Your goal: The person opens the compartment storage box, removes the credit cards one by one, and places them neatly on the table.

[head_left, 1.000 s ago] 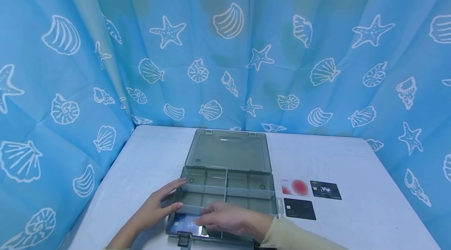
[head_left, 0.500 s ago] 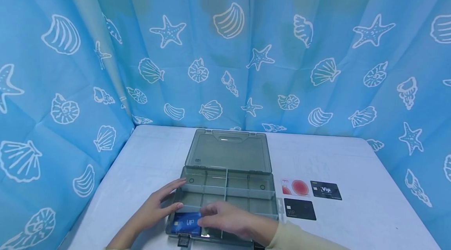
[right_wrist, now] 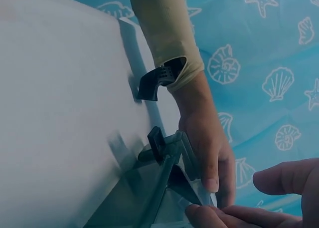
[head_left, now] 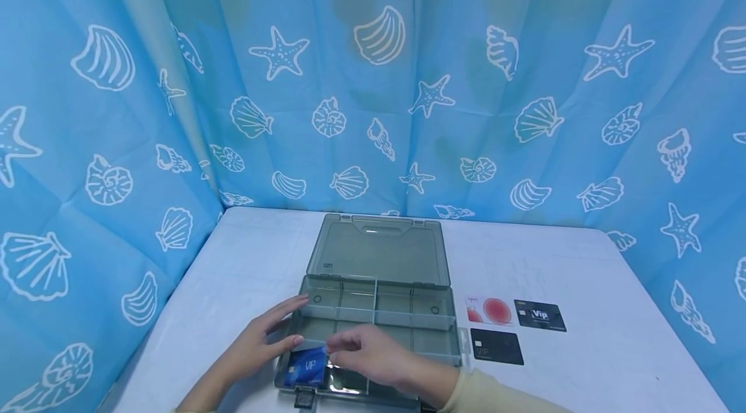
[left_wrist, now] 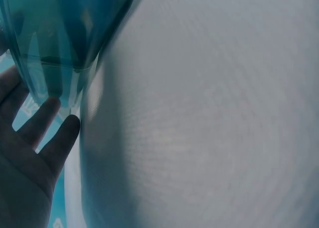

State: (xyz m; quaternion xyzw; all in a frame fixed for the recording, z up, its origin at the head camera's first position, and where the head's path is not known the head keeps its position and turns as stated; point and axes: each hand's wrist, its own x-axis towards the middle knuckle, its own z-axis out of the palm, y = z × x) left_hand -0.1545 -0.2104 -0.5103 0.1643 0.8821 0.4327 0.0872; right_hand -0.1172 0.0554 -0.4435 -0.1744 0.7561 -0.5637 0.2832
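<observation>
A translucent grey-green divider box [head_left: 416,329] lies with its lid back. In its front-left compartment is a blue VIP card [head_left: 305,368]. My left hand [head_left: 262,342] rests at the box's left side, fingers spread and fairly straight. The left wrist view shows the fingertips of this left hand [left_wrist: 35,143] against the box wall. My right hand [head_left: 373,355] is over the front compartments, its fingertips right beside the card's right edge. In the right wrist view, the thumb of the right hand [right_wrist: 239,203] stands apart from its fingers, with no card between them.
To the right of the box lie a white card with red circles [head_left: 495,311], a black Vip card [head_left: 541,315] and a second black card [head_left: 497,346]. Thin dividers [head_left: 374,316] split the box. A blue shell-print curtain [head_left: 408,109] borders the white table [head_left: 245,257].
The blue card has shifted left and settled inside the front-left compartment. The right hand's fingers have lifted away from the card's right side. The left hand has stayed in place.
</observation>
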